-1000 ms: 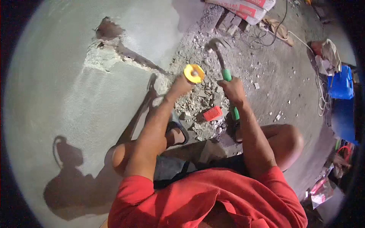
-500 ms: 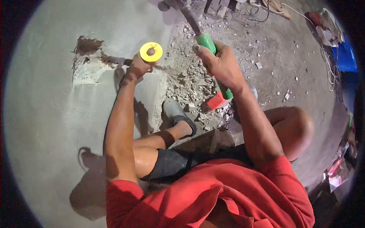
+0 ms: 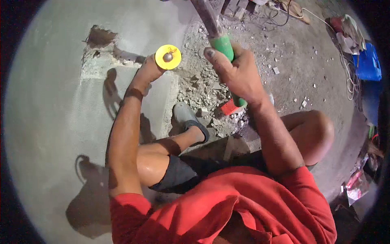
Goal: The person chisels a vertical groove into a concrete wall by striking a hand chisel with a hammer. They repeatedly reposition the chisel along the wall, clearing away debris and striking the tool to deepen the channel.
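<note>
My left hand (image 3: 149, 73) is closed around a chisel whose round yellow hand guard (image 3: 174, 59) faces up at me, with the metal striking end in its middle. The chisel's shaft is mostly hidden behind the guard and hand. Beside that hand, the grey wall (image 3: 53, 105) has a rough cut-out recess (image 3: 97, 67) with a darker hole at its top. My right hand (image 3: 243, 77) grips the green handle of a hammer (image 3: 221, 45), its metal shaft raised toward the top edge. The hammer's head is almost wholly out of view.
Broken rubble (image 3: 203, 87) lies along the wall's foot, with a red block-like object (image 3: 230, 107) among it. My clog (image 3: 186, 116) rests beside the rubble. Cables (image 3: 350, 77), a blue container (image 3: 367, 63) and crumpled plastic (image 3: 357, 187) lie at the right.
The hammer has risen, so its head has mostly left the top of the view. My left hand and the chisel guard sit slightly further right in the picture.
</note>
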{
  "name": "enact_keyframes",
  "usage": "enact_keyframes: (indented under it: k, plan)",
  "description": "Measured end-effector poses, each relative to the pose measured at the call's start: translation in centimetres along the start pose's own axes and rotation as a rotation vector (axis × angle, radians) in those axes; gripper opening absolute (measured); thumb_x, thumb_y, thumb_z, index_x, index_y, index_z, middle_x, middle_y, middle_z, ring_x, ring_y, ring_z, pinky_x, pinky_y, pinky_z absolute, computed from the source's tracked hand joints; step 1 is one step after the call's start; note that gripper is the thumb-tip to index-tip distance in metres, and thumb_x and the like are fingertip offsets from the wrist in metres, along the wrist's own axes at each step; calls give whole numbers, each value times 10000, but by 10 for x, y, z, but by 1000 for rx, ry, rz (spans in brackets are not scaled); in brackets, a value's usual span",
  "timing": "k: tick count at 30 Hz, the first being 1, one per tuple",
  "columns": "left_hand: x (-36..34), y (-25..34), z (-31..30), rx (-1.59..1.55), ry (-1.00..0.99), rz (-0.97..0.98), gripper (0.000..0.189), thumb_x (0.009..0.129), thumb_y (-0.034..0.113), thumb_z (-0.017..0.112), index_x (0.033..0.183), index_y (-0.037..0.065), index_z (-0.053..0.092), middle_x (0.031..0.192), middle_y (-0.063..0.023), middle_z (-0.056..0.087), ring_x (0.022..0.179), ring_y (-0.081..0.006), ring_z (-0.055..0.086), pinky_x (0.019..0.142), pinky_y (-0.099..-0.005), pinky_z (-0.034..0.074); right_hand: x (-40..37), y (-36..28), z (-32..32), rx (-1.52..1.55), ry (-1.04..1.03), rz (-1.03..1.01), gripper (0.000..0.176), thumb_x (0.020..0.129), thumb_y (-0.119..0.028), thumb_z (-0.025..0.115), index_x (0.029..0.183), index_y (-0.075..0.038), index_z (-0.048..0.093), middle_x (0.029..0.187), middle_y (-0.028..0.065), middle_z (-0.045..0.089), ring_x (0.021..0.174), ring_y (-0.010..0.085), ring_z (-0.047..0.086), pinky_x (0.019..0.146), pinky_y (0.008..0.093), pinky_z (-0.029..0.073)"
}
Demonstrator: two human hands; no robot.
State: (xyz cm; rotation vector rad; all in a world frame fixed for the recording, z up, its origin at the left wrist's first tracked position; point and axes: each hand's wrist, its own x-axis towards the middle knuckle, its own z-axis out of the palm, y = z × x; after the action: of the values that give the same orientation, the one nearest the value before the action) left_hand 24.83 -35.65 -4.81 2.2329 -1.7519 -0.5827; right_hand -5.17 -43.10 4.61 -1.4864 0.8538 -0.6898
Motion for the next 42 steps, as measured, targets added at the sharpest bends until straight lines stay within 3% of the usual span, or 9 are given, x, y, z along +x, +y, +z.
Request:
enact_keyframes:
  k: [5, 7, 10, 17, 20, 24, 30, 35, 42]
  plan:
    - [0, -4, -8, -204, 33, 318, 392, 837, 282, 695, 1155, 70, 612, 1094, -160, 675, 1009, -292, 657, 856, -364, 512, -16, 107, 47, -216, -32, 82, 429, 832, -373, 659, 1022, 12, 645, 773, 201, 669, 693, 269, 659, 711, 405, 518]
    - [13, -25, 10, 590, 4, 410, 391, 844, 301, 689, 1151, 70, 614, 1095, -153, 678, 998, -300, 657, 853, -378, 513, -15, 111, 41, -336, -111, 190, 426, 827, -369, 655, 1018, 12, 639, 784, 222, 668, 703, 290, 668, 721, 416, 520]
    - [-5, -15, 10, -120, 76, 262, 362, 857, 317, 662, 1103, 53, 634, 1061, -175, 682, 995, -361, 643, 834, -426, 516, -11, 73, 16, -200, 1, 82, 378, 831, -350, 651, 939, 12, 641, 693, 161, 647, 658, 234, 643, 672, 382, 514]
    - [-9, 16, 4, -132, 6, 49, 384, 853, 306, 673, 1141, 55, 633, 1072, -200, 677, 1035, -352, 648, 851, -406, 514, -33, 38, 27, 22, 293, -60, 231, 794, -217, 715, 836, 0, 645, 674, 75, 639, 670, 124, 610, 626, 324, 500]
    - [1, 8, 8, -77, -60, 44, 434, 858, 339, 673, 1187, 66, 599, 1115, -185, 668, 1049, -329, 650, 858, -403, 510, -28, 137, 26, -463, -151, 287, 390, 777, -310, 662, 1085, -70, 669, 889, 256, 678, 884, 401, 668, 804, 457, 526]
    - [15, -23, 24, -86, -7, 393, 387, 844, 302, 664, 1142, 59, 619, 1115, -178, 664, 1031, -364, 632, 861, -426, 514, -17, 76, -5, -387, -9, 136, 356, 764, -305, 665, 979, -21, 656, 775, 226, 675, 755, 375, 680, 707, 450, 522]
    - [4, -3, 6, -94, -22, 21, 460, 795, 326, 725, 1157, 61, 624, 1109, -201, 663, 1044, -363, 631, 852, -428, 520, -9, -59, -14, -27, 331, -217, 239, 781, -244, 681, 829, -20, 610, 694, 144, 644, 608, 232, 641, 562, 368, 492]
    - [2, -29, 26, 141, -25, 74, 444, 832, 335, 695, 1171, 59, 620, 1103, -193, 673, 1027, -322, 656, 835, -414, 518, -10, 134, 17, -547, -226, 271, 371, 780, -291, 669, 1018, -7, 669, 949, 220, 690, 948, 362, 673, 839, 442, 510]
    - [-6, 2, 8, -226, 14, 28, 443, 811, 317, 721, 1142, 39, 628, 1082, -195, 675, 1033, -327, 650, 850, -413, 511, 11, -22, -47, -219, 231, 22, 249, 823, -247, 656, 788, -2, 626, 602, 67, 593, 526, 161, 577, 515, 328, 462]
